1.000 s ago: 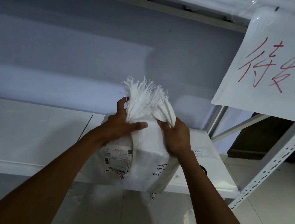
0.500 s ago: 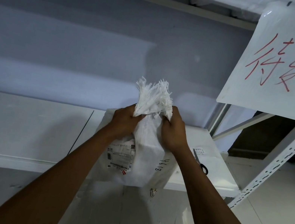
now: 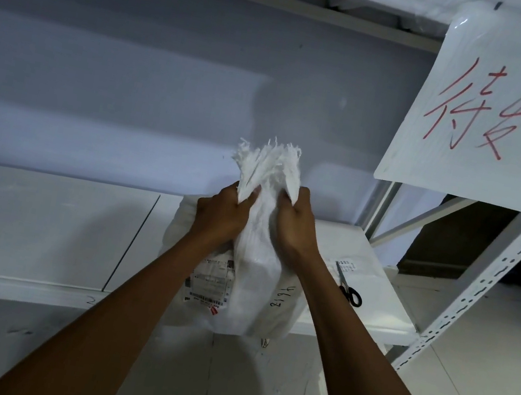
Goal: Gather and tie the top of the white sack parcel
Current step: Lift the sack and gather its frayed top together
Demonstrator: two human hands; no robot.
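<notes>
A white woven sack parcel (image 3: 253, 286) stands at the front edge of a white shelf (image 3: 38, 227), with a shipping label (image 3: 209, 284) and handwritten digits on its front. Its frayed top (image 3: 270, 164) is bunched upward into a narrow neck. My left hand (image 3: 223, 215) grips the left side of that neck and my right hand (image 3: 294, 224) grips the right side, both fists closed on the fabric just below the fringe.
Black-handled scissors (image 3: 349, 288) lie on the shelf just right of my right forearm. A perforated white upright (image 3: 489, 276) stands at the right, with a hanging white sign (image 3: 497, 110) bearing red writing. The grey wall is behind.
Both hands have slid up from the sack's shoulders to its neck and squeezed the spread, frayed top into a tighter bunch.
</notes>
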